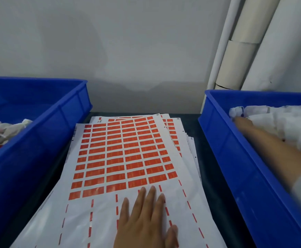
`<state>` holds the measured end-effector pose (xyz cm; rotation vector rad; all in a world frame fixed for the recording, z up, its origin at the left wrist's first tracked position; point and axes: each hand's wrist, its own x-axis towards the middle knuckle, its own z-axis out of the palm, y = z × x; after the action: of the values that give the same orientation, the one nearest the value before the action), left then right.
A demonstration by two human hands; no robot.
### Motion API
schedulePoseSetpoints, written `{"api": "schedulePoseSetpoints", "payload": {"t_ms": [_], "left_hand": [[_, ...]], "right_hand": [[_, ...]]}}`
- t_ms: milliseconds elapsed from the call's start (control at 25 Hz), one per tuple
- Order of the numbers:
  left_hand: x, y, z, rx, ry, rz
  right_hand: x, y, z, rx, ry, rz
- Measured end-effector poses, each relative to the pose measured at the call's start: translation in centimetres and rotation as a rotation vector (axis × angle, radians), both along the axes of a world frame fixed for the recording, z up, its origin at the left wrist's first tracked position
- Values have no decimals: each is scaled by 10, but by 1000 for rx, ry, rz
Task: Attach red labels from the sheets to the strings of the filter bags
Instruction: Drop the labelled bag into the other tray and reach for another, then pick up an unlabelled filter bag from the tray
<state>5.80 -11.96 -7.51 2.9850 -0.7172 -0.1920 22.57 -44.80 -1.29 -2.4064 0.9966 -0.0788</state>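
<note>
A stack of label sheets [121, 158] lies on the dark table between two blue bins. The top sheet carries rows of red labels [123, 151] over its upper part, while its near part is peeled bare. My left hand [146, 221] rests flat on that bare part, fingers straight. My right hand [242, 122] reaches into the right blue bin [235, 158] and touches the heap of white filter bags [280, 122]. It is blurred, so its fingers cannot be made out. The left blue bin [38, 136] holds filter bags [1, 133] with a bit of red among them.
White rolls and pipes [244, 51] lean against the grey wall behind the right bin. The bins flank the sheets closely, leaving narrow strips of dark table [194, 122] between them.
</note>
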Motion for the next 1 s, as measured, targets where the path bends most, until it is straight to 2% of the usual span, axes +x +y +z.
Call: {"api": "schedulePoseSetpoints", "payload": {"t_ms": [120,200,280,360,480,560,720,840,920,1000], "left_hand": [[-1,3,1,-59,18,13],[2,0,6,-96,90,42],[5,-1,-1,-67,44,65],[2,1,-3,15,104,63],[-2,3,0,-75,77,109],[-4,5,10,-256,65,152],[-2,26,46,-950,177,310],[0,59,76,-1339,286,208],[1,82,84,-1401,304,195],[3,100,80,-1363,256,232]], "right_hand": [[-6,-6,13,219,-222,-95],[-19,-6,27,400,-285,-167],[-38,2,48,538,-475,-182],[-59,19,72,594,-688,-148],[-89,60,103,537,-736,6],[-106,100,114,500,-704,137],[-138,190,104,515,-588,369],[-153,244,82,604,-486,404],[-161,272,61,675,-448,373],[-166,289,36,762,-434,327]]}}
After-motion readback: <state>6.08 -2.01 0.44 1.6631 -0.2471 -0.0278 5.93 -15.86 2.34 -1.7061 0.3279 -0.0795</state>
